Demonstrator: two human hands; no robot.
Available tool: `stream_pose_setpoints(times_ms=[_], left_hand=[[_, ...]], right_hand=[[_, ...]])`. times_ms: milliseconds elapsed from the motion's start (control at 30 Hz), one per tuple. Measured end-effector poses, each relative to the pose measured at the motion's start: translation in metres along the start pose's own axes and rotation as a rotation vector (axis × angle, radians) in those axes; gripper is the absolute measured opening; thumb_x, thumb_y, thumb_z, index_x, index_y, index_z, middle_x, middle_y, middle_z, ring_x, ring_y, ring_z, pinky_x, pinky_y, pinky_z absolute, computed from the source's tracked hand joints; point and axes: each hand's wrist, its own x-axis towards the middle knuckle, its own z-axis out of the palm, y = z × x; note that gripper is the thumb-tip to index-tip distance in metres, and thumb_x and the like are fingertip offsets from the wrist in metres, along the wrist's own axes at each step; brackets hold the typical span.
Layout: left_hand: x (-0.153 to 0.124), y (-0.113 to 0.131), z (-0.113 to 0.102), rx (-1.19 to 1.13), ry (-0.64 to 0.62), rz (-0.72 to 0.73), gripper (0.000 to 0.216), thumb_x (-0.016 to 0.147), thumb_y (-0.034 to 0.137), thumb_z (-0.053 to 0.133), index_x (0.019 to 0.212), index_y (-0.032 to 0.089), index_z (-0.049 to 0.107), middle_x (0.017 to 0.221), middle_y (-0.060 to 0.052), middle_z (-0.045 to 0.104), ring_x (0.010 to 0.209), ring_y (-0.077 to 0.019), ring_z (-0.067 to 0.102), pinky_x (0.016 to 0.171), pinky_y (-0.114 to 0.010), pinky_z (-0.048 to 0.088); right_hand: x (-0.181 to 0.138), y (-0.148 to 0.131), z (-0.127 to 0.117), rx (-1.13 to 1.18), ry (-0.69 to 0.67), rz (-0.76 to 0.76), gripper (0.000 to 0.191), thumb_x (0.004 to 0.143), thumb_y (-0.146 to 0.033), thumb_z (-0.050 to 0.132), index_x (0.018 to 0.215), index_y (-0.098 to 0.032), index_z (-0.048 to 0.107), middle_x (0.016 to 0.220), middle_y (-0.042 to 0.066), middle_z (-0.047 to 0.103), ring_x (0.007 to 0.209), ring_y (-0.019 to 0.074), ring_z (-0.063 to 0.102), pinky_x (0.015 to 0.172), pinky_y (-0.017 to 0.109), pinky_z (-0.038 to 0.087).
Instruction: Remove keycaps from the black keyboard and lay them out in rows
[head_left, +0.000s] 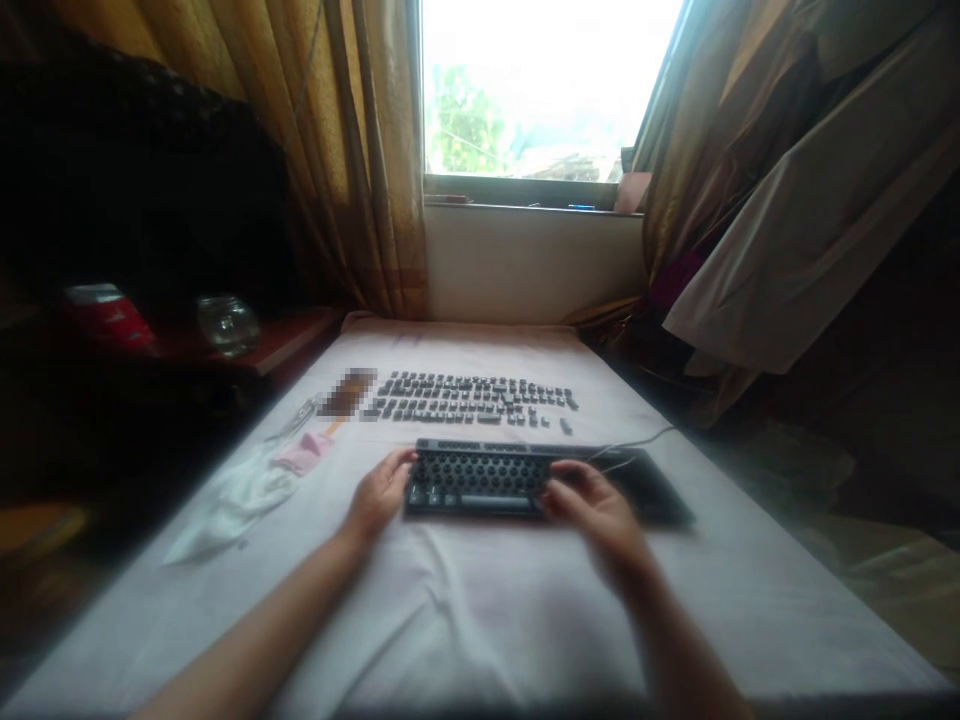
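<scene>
A black keyboard lies on the white cloth in front of me, with most of its keycaps off. Its space bar and a few keys at the lower left are in place. My left hand grips the keyboard's left edge, thumb near the top corner. Above the right part of the key field, my right hand has its fingers drawn together in a pinch; whatever is between them is too small to tell. Behind the keyboard, loose keycaps lie in rows.
To the left lie a white cloth, a pink cloth and a blurred-out brown item. A cable runs off the keyboard's right side. A glass jar and a red container stand on a side table. Clothes hang at right.
</scene>
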Motion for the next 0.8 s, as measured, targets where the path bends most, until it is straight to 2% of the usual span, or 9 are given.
stream_pose_setpoints(times_ms=[100, 200, 267, 400, 533, 667, 800], left_hand=[[0.012, -0.001, -0.011, 0.075, -0.049, 0.030, 0.044, 0.087, 0.043, 0.044, 0.116, 0.019, 0.067, 0.104, -0.007, 0.076, 0.088, -0.0232, 0.074, 0.084, -0.038, 0.059], [0.028, -0.007, -0.023, 0.183, -0.054, 0.074, 0.042, 0.084, 0.044, 0.049, 0.112, 0.020, 0.069, 0.103, -0.007, 0.077, 0.100, -0.0266, 0.071, 0.097, -0.042, 0.053], [0.038, -0.012, -0.027, 0.244, -0.059, 0.110, 0.041, 0.083, 0.044, 0.049, 0.109, 0.020, 0.070, 0.104, -0.007, 0.077, 0.105, -0.0276, 0.070, 0.101, -0.043, 0.051], [0.048, -0.019, -0.025, 0.331, -0.090, 0.203, 0.039, 0.085, 0.043, 0.048, 0.107, 0.021, 0.071, 0.107, -0.009, 0.076, 0.104, -0.0276, 0.069, 0.099, -0.042, 0.052], [0.046, -0.021, -0.020, 0.384, -0.137, 0.297, 0.036, 0.088, 0.041, 0.049, 0.106, 0.020, 0.071, 0.107, -0.010, 0.075, 0.102, -0.0286, 0.069, 0.097, -0.046, 0.053], [0.040, -0.025, -0.019, 0.410, -0.157, 0.342, 0.034, 0.092, 0.038, 0.048, 0.114, 0.020, 0.067, 0.114, -0.010, 0.073, 0.107, -0.0280, 0.067, 0.100, -0.049, 0.052], [0.034, -0.032, -0.018, 0.515, -0.163, 0.443, 0.037, 0.097, 0.032, 0.046, 0.131, 0.019, 0.056, 0.126, -0.011, 0.067, 0.118, -0.0268, 0.062, 0.103, -0.049, 0.051]], right_hand=[[0.001, 0.003, 0.010, 0.045, -0.048, 0.048, 0.057, 0.060, -0.055, 0.086, 0.101, -0.022, 0.064, 0.078, 0.002, 0.070, 0.074, 0.0223, 0.073, 0.072, 0.038, 0.061], [0.001, 0.005, 0.022, 0.037, -0.109, 0.070, 0.056, 0.059, -0.055, 0.086, 0.098, -0.022, 0.063, 0.079, 0.001, 0.069, 0.075, 0.0220, 0.073, 0.072, 0.038, 0.061], [0.001, 0.009, 0.030, 0.017, -0.134, 0.074, 0.053, 0.059, -0.056, 0.085, 0.093, -0.022, 0.062, 0.076, 0.000, 0.069, 0.074, 0.0219, 0.073, 0.070, 0.037, 0.061], [0.004, 0.014, 0.045, -0.036, -0.178, 0.063, 0.045, 0.064, -0.054, 0.082, 0.090, -0.022, 0.062, 0.072, 0.000, 0.069, 0.070, 0.0216, 0.072, 0.065, 0.035, 0.059], [0.011, 0.011, 0.058, -0.115, -0.220, 0.048, 0.037, 0.068, -0.048, 0.081, 0.088, -0.022, 0.063, 0.072, 0.001, 0.071, 0.068, 0.0195, 0.070, 0.063, 0.031, 0.057], [0.022, 0.009, 0.073, -0.165, -0.203, -0.078, 0.029, 0.076, -0.042, 0.076, 0.088, -0.020, 0.063, 0.074, 0.002, 0.072, 0.067, 0.0181, 0.070, 0.061, 0.028, 0.056], [0.028, 0.017, 0.086, -0.214, -0.162, -0.321, 0.011, 0.090, -0.029, 0.064, 0.098, -0.022, 0.062, 0.090, 0.004, 0.076, 0.079, 0.0166, 0.074, 0.068, 0.024, 0.060]])
